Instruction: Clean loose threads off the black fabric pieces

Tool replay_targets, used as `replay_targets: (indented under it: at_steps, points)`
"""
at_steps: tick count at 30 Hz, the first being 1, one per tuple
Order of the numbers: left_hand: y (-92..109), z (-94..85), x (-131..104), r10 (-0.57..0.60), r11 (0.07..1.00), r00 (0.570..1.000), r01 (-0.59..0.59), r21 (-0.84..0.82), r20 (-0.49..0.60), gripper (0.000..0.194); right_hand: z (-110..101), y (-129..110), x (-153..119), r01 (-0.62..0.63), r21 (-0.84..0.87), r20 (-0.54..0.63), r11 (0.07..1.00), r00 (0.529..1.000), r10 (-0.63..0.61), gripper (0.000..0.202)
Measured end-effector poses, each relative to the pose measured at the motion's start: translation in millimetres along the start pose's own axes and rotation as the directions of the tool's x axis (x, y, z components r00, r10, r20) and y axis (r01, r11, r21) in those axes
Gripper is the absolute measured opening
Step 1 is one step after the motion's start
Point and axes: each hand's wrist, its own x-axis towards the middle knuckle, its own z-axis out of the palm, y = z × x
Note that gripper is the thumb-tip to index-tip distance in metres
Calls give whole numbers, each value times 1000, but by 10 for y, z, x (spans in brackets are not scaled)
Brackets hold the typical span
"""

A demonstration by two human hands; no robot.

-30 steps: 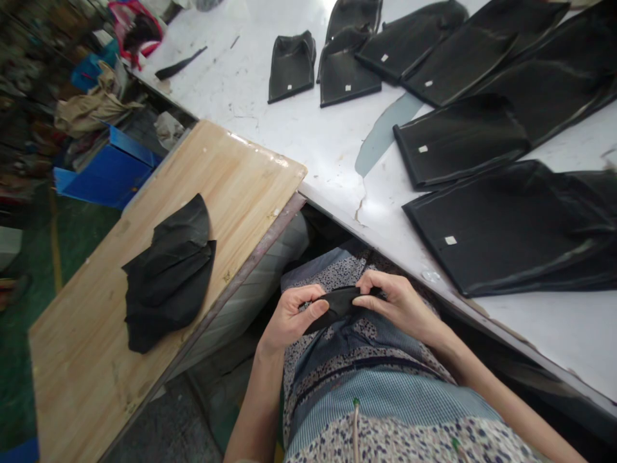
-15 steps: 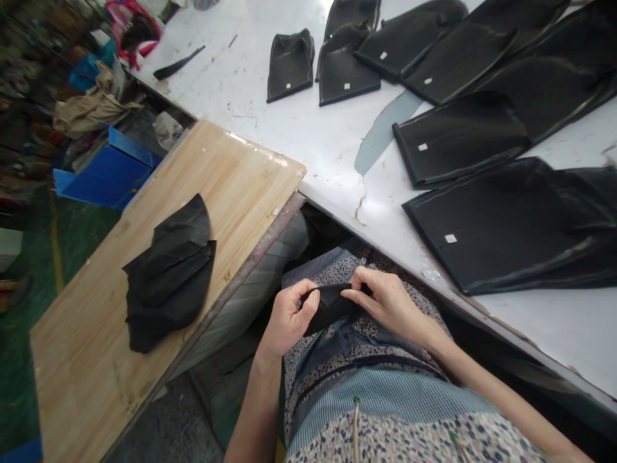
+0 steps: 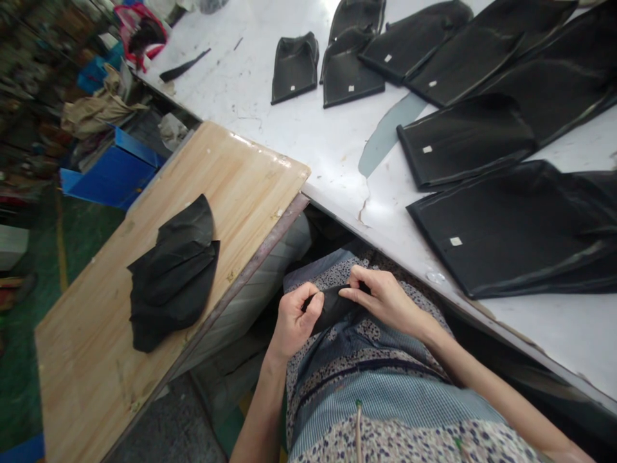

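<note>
Over my lap, both hands pinch one small black fabric piece (image 3: 333,307). My left hand (image 3: 296,319) grips its left end with the thumb on top. My right hand (image 3: 385,300) holds its upper right edge with the fingers curled over it. Most of the piece is hidden between my fingers. A small heap of black fabric pieces (image 3: 173,273) lies on the wooden board (image 3: 96,360) to my left, out of contact with either hand.
The white worktable (image 3: 318,128) ahead carries several flat black fabric bags (image 3: 515,225) with small white labels, spread to the right and far side. A blue bin (image 3: 108,173) and cluttered cloth sit on the floor at the far left. A dark strip (image 3: 186,64) lies near the table's far edge.
My hands have drawn closer together on the black piece and my left thumb has shifted up onto its edge. The view has drifted slightly; the table's contents have not moved.
</note>
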Motion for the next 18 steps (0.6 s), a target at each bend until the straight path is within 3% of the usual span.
replay_targets:
  at_steps: [4,8,11,15,18]
  points:
    - [-52,-66,3,-33,994,999,29,-105,-41,33,-106,79,-4,-36,3,-88,999,996,36,26]
    - [-138,-123,-11,-148,932,985,110,-345,-84,35,-328,203,-53,-71,109,-24,992,997,74,21]
    - [-173,-133,-11,-231,846,966,142,-513,-113,37,-373,287,-97,-137,286,-3,948,990,143,24]
    - [-163,-123,4,-305,798,934,143,-585,-187,34,-194,326,-119,-224,620,-69,752,939,337,32]
    - [-154,-120,2,-310,793,919,109,-600,-244,33,-40,311,-103,-245,778,-56,578,890,452,37]
